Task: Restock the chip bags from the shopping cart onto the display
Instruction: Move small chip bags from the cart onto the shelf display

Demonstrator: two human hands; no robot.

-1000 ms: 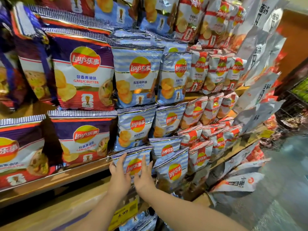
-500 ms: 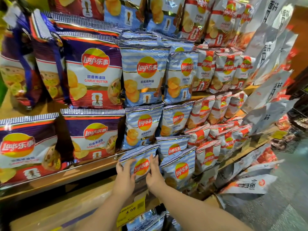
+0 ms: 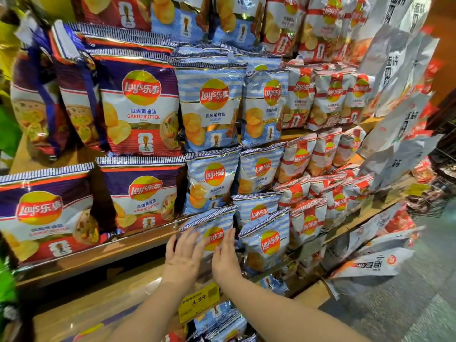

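A small blue-striped chip bag [image 3: 214,224] leans at the front of the lower wooden shelf [image 3: 103,257], tilted to the left. My left hand [image 3: 183,257] lies flat against its lower left, fingers straight and spread. My right hand [image 3: 225,257] presses its lower right side with straight fingers. Both hands cover the bag's bottom half. A second blue-striped bag [image 3: 267,240] stands just to the right, touching it. No shopping cart is in view.
Purple garlic butter bags [image 3: 144,193] fill the shelf to the left; red-and-white bags [image 3: 308,220] stand to the right. More blue bags [image 3: 212,186] are stacked behind. A yellow price tag [image 3: 199,302] hangs below my wrists. Grey floor [image 3: 407,304] lies at the right.
Both hands stayed on the small blue bag, their fingers spreading flatter against it. The view shifted slightly, moving the display rightward in the frame.
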